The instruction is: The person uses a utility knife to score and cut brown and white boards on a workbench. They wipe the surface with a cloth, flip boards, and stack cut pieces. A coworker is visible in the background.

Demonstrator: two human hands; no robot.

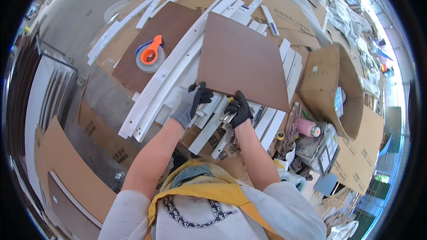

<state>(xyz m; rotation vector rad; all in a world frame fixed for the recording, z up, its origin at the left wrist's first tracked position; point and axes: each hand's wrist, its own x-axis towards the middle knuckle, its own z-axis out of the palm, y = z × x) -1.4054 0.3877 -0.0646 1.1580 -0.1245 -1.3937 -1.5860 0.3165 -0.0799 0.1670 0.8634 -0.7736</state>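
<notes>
A brown rectangular board (pixel 242 58) lies tilted across a stack of white metal strips (pixel 164 71). At its near left corner is my left hand (pixel 194 102), in a grey and black glove, its fingers stretched out along the edge. My right hand (pixel 240 110), in a black glove, is closed around a small silvery metal tool (pixel 227 118), whose kind I cannot make out. The right fingertips meet the board's near edge. A bit of yellow shows between the right hand and the board.
An orange tape dispenser (pixel 151 52) rests on another brown board (pixel 133 69) to the left. At right stand an open cardboard box (pixel 329 84), a pink bottle (pixel 307 127) and a grey case (pixel 322 149). Panels (pixel 53 93) stand on a rack at far left.
</notes>
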